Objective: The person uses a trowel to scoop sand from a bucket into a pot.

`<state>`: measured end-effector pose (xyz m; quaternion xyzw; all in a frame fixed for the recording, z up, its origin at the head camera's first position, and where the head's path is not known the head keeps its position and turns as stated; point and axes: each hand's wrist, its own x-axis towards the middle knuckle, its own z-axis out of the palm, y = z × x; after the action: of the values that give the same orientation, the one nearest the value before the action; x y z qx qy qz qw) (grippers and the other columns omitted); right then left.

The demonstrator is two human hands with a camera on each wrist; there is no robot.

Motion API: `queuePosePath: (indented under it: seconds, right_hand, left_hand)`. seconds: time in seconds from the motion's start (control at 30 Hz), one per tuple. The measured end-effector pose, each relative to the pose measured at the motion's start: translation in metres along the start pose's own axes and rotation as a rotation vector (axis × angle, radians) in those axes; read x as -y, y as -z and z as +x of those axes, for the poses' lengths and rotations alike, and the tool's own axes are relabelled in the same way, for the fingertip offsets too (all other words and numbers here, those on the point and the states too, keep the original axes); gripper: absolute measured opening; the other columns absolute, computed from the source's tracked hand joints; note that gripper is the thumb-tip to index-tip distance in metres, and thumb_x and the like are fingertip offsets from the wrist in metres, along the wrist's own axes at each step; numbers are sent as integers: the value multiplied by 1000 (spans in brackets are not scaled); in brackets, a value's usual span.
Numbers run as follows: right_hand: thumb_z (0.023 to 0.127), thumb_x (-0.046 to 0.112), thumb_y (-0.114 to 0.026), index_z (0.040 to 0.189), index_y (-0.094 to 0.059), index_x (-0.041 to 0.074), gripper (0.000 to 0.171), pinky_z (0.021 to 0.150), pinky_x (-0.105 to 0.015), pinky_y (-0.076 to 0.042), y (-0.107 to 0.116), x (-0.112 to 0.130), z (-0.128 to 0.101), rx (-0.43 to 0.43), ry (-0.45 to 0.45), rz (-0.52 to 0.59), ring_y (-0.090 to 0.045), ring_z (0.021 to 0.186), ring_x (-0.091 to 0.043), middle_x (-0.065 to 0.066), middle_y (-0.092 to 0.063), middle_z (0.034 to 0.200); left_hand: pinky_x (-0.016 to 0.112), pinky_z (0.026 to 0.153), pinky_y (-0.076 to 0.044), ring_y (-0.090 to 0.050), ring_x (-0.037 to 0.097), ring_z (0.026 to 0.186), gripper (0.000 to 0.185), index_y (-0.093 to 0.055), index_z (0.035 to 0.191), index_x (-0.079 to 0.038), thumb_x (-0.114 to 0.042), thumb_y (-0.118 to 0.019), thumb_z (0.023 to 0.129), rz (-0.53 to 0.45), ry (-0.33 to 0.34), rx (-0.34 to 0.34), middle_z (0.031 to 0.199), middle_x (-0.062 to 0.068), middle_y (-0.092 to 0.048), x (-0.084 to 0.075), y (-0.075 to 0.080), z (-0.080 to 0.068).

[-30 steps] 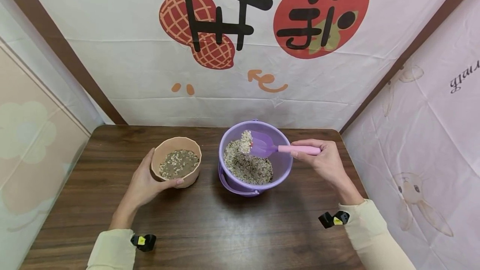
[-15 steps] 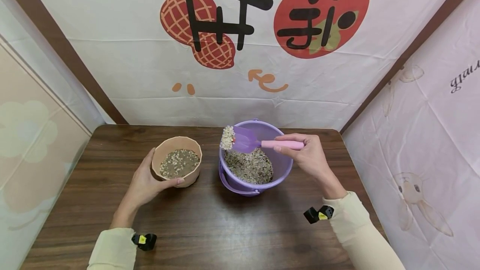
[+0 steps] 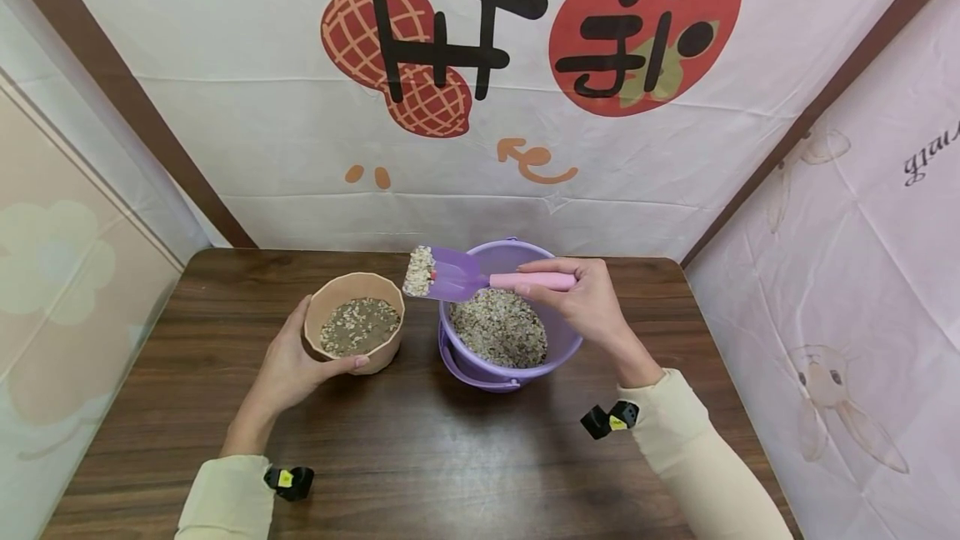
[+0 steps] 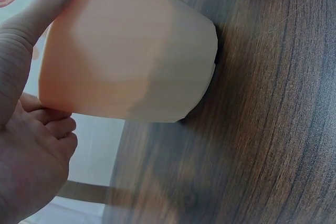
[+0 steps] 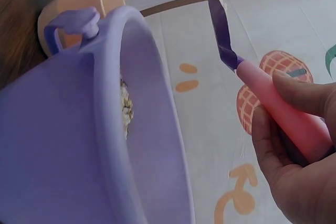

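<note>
Head view with two wrist views. The right hand (image 3: 588,302) curls its fingers round the pink handle of a small purple trowel (image 3: 450,277), held roughly level, its blade tip loaded with pale grain mix (image 3: 418,271). The blade hangs above the gap between the purple bucket (image 3: 558,332), which stands toward the table's far edge right of centre, and the peach pot (image 3: 354,327), which stands just left of the bucket and apart from it. The left hand (image 3: 296,365) cups the pot's near side, thumb along the front wall and fingers wrapped behind; in the left wrist view the pot (image 4: 128,51) rests on the wooden table (image 4: 273,129) and its faceted wall looks smooth. Both vessels hold the same speckled mix.

Handling, as a judgement: the trowel appears to be light, stiff plastic, best taken at the handle's middle, as here. Its load is loose and would likely spill if the blade tilted. The pot seems light and rigid, so a steadying hold on its wall suits it. A printed backdrop (image 3: 480,65) hangs behind the table.
</note>
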<state>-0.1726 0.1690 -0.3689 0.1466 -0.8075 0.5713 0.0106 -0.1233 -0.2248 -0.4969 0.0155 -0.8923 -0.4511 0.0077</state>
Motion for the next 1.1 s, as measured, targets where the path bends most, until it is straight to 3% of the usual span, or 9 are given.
queuePosePath:
  seconds: [0.17,0.5,0.9,1.1]
  right_hand:
    - [81,13,-88,104,-81,6,25,62,-24,-56,-8,4,4,17,13,17,-71,73,-15,-5,-78,89]
    - [81,9,-86,105,-81,8,24,51,-20,-48,-23,10,10,40,4,42,-56,60,-9,-6,-77,96]
    - [82,15,-87,105,-82,12,24,53,-20,-48,-38,13,18,58,-32,10,-59,65,-8,-1,-77,95]
    - [83,10,-86,106,-81,8,23,54,-20,-48,-47,13,22,92,-5,74,-61,68,-7,-1,-78,93]
  left_hand:
    - [71,107,-31,-31,51,142,138,-5,163,-3,-47,-95,67,1,4,5,159,31,-25,-1,0,0]
    - [70,108,-31,-32,51,141,138,-5,162,-2,-46,-95,67,-10,3,6,159,32,-26,-1,0,-1]
    - [70,108,-31,-31,51,141,138,-5,162,-1,-47,-95,67,-4,15,2,159,32,-25,-2,1,-1]
    - [70,108,-31,-31,51,141,138,-5,162,-2,-48,-94,68,-3,16,6,158,32,-26,-1,1,-1]
